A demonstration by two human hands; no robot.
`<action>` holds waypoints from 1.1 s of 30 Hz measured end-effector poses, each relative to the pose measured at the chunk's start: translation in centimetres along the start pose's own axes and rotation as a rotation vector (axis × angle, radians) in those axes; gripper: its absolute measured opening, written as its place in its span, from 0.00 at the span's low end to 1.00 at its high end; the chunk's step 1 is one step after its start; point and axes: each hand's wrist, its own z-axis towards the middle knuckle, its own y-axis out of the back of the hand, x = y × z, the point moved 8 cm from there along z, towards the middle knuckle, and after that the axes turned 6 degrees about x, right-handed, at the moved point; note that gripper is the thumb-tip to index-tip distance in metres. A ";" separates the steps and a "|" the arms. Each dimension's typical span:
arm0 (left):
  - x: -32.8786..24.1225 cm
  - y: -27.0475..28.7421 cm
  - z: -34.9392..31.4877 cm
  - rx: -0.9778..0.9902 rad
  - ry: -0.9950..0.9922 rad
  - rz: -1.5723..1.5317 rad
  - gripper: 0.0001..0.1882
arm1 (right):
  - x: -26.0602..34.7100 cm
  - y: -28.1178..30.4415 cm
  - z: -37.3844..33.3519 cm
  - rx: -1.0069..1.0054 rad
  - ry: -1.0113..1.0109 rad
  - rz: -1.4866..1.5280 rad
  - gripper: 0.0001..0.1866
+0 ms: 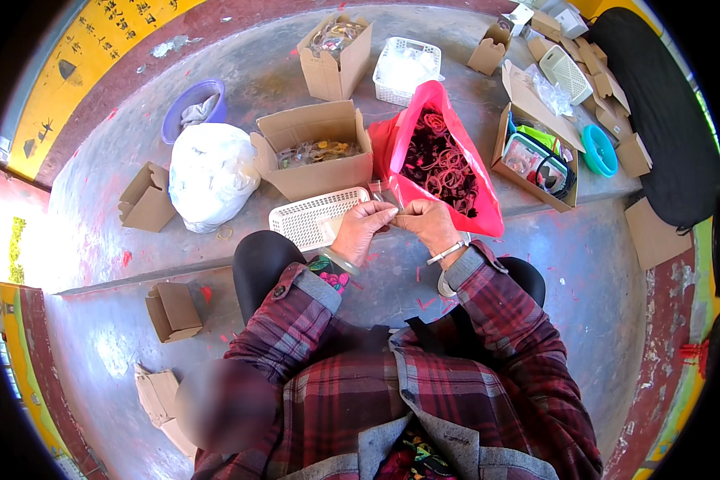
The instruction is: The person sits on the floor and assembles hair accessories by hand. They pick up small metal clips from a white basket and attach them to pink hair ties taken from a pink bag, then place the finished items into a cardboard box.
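My left hand (363, 229) and my right hand (434, 226) meet in front of me, thumbs and fingertips pinched together. They are closed on what looks like a small clear plastic bag (379, 192), largely hidden by the fingers. Just beyond the right hand stands an open pink plastic bag (488, 200) full of dark and pink loops (440, 152) that look like hair ties. Beside the left hand lies a low cream basket (296, 227) with a pale item inside. Behind it, an open cardboard box (316, 182) holds small packaged pieces (320, 152).
A stuffed white bag (214, 176) and a purple basin (172, 120) are at left. Farther back stand a tall carton (328, 76) and a white basket (388, 92). To the right are a filled box (536, 188) and a teal basin (600, 150). A step edge (160, 268) crosses the floor.
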 end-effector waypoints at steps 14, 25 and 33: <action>-0.3 0.3 -0.2 -0.050 -0.040 0.057 0.06 | 0.7 -0.2 -0.1 0.006 0.038 -0.081 0.11; -2.0 -0.3 -0.8 -0.116 -0.054 -0.032 0.08 | -0.5 -0.6 0.1 0.120 -0.025 0.223 0.07; -1.3 1.1 -0.4 -0.116 -0.036 0.046 0.09 | -1.1 -0.8 0.3 0.191 -0.108 0.173 0.07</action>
